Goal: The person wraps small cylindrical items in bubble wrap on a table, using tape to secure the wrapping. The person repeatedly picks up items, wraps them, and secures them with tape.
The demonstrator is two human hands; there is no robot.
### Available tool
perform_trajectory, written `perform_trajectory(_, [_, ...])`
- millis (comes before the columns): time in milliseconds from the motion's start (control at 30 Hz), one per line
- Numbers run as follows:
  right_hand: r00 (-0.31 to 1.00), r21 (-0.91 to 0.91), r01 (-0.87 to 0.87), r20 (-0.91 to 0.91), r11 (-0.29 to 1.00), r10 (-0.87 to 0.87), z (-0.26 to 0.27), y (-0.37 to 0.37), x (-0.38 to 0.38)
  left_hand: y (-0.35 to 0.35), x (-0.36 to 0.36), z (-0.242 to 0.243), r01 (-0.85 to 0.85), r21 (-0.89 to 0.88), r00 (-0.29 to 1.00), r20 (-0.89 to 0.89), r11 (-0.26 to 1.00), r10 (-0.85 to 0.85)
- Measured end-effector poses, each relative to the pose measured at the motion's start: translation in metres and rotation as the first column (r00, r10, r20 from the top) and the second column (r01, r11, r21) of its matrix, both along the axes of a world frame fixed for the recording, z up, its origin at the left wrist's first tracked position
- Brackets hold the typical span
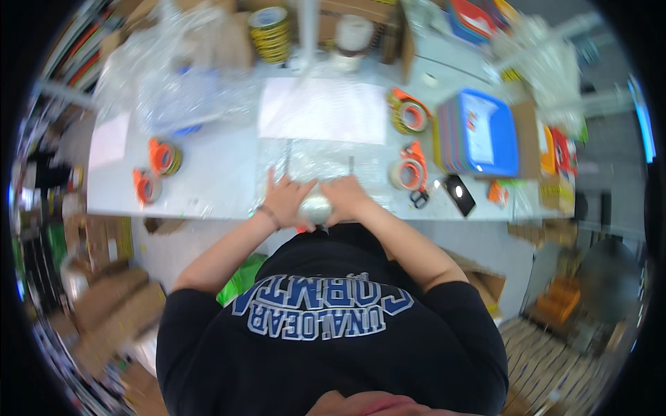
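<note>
A small bundle wrapped in bubble wrap (315, 209) lies at the table's front edge, between my two hands. My left hand (287, 202) grips its left side with the fingers spread. On the right side, my right hand (343, 196) curls over the same bundle. What is inside the wrap is hidden. Beyond my fingers a sheet of clear bubble wrap (320, 158) lies flat on the table. An orange bit shows below my left hand, too small to name. Motion blurs the hands slightly.
Orange tape dispensers stand left (165, 157) and right (408, 174). Scissors (419, 198) and a smartphone (460, 195) lie to the right, before stacked plastic bins (491, 132). White paper (322, 110), crumpled plastic wrap (177, 99), tape rolls (269, 36) and a metal post (308, 31) are farther back.
</note>
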State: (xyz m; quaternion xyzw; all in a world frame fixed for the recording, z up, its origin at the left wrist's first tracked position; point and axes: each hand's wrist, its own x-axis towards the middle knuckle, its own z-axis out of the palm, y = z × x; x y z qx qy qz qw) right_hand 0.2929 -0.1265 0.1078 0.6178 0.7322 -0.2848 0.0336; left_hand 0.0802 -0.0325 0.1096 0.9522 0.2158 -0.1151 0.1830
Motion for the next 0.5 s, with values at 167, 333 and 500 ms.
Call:
perform_trajectory(167, [0.987,-0.139,-0.043,-0.161,0.989,0.02,-0.023,0.012,0.017,0.004,-0.01,-0.03,-0.037,-0.115,0.993,0.111,0.993,0.049])
perform_trajectory(333, [0.917,-0.344,-0.037,-0.386,0.938,-0.105,-0.079,0.056,0.038,0.051,0.001,-0.052,-0.156,-0.371,0.964,0.145,0.915,0.224])
perform_trajectory(500, [0.897,-0.274,0.212,-0.326,0.938,-0.298,-0.062,0.056,0.063,0.089,0.005,-0.082,-0.264,-0.588,0.95,-0.025,0.765,0.31])
